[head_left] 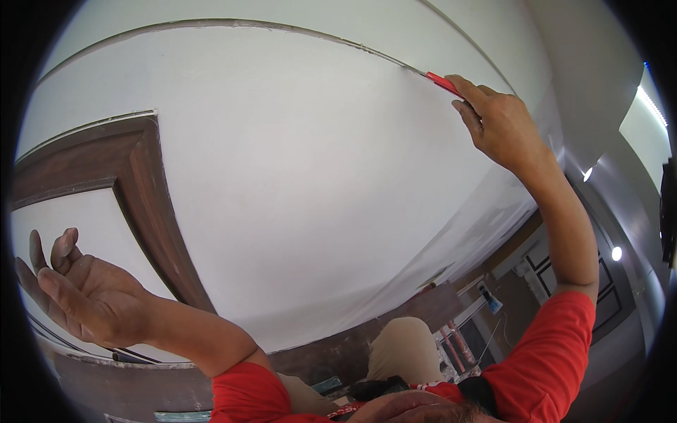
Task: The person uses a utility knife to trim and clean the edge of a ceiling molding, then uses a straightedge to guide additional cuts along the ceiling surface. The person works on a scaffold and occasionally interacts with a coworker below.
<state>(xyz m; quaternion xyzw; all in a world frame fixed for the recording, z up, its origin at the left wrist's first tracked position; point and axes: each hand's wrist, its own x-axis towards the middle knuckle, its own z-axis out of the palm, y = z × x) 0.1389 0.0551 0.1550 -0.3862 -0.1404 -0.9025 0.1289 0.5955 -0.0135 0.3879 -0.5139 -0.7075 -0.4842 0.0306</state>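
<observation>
My right hand [502, 127] is raised at the upper right, its fingers closed around a slim red-handled knife [444, 83]. The knife's thin grey tip points left and meets a long narrow groove [364, 48] that runs across the top of the white wall [282, 162]. Whether the tip sits inside the groove or just against its edge I cannot tell. At the lower left, my left hand [99, 296] is held up with the palm showing, fingers apart and loosely bent. It holds nothing, and overlaps a white panel set in a dark brown wooden frame [144, 166].
A second groove [471, 42] lies higher up at the right. Bright lamps [616, 254] glow along the right side. Below are my knee [405, 345] in beige trousers, a dark brown surface [317, 361] and a blue-and-white item [489, 299].
</observation>
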